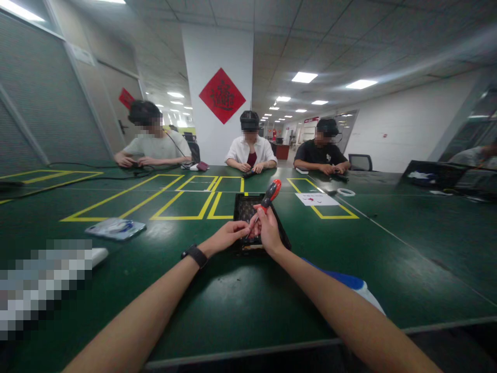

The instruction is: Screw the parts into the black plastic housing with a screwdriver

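Observation:
A screwdriver [271,196] with a red and black handle is gripped in my right hand [268,230], its handle tilted up and away to the right. The thin shaft slants down towards my left hand [233,234], whose fingers are closed at its lower end. Whether a small part also sits between those fingertips is too small to tell. Both hands are above a black open tray [281,230], and they hide part of its inside. The tray's floor looks dark and patterned. My left wrist wears a dark watch.
On the green table [233,311], yellow tape outlines lie beyond the tray. A clear plastic bag [115,228] lies left, a blue and white item [349,282] beside my right forearm. Farther right are a paper sheet [317,199] and a tape roll [345,192]. Several people sit opposite.

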Tool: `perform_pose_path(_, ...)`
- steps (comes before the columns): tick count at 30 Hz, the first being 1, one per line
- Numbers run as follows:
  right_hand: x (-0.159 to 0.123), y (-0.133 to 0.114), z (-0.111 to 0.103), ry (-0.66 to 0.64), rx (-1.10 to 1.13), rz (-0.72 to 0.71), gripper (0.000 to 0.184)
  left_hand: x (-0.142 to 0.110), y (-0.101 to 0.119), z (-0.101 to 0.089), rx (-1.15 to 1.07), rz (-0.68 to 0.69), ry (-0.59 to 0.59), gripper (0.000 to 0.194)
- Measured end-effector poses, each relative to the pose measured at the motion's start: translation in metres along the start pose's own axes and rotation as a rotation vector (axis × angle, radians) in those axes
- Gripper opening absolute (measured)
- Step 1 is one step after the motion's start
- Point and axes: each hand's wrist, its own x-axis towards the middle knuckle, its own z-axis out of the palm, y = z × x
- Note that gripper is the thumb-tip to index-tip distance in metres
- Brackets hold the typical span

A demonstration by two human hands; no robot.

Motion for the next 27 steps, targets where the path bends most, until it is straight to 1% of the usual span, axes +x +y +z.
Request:
perform_pose_path(3,-0.0008,0.0005,0.0002,0.001,-0.04,-0.034,0.026,-0.0003,0.0002,0.0034,0.002,0.012,0.055,0.031)
perform_pose_path(5,-0.0014,0.0004,0.0003,-0.005,-0.056,-0.043,0.026,-0.0006,-0.0003,0.0042,-0.022,0.007,0.066,0.031)
perform_pose_path(7,-0.0015,0.0003,0.0,-0.011,-0.043,-0.031,0.027,-0.0009,-0.0001,0.0033,-0.046,-0.005,0.038,0.029)
perform_pose_path(11,0.0007,0.0013,-0.0017,-0.019,0.02,0.023,0.029,-0.0014,0.0023,-0.0013,-0.071,-0.023,-0.07,0.028)
perform_pose_path(13,0.0018,0.002,-0.0024,-0.014,0.03,0.025,0.029,-0.0012,0.0024,-0.0022,-0.078,-0.017,-0.093,0.028)
perform_pose_path(15,0.0019,0.0024,-0.0024,-0.001,0.021,0.006,0.029,-0.0006,0.001,-0.001,-0.084,-0.012,-0.074,0.027)
perform_pose_path(19,0.0001,0.002,-0.0011,0.013,-0.023,-0.04,0.027,0.0006,-0.0021,0.004,-0.072,-0.01,0.066,0.028)
perform_pose_path(21,-0.0008,0.0016,-0.0007,0.006,-0.035,-0.051,0.026,0.0006,-0.0017,0.0047,-0.083,-0.017,0.093,0.028)
perform_pose_path(22,-0.0011,0.0015,-0.0007,0.001,-0.035,-0.05,0.026,0.0004,-0.001,0.0041,-0.099,-0.025,0.076,0.028)
perform_pose_path(24,-0.0009,0.0015,-0.001,-0.011,-0.02,-0.033,0.026,-0.0003,0.0003,0.0016,-0.138,-0.036,0.005,0.027)
perform_pose_path(27,0.001,0.0016,-0.0018,-0.049,0.016,0.018,0.025,-0.0007,-0.0003,-0.0031,-0.167,-0.032,-0.08,0.028)
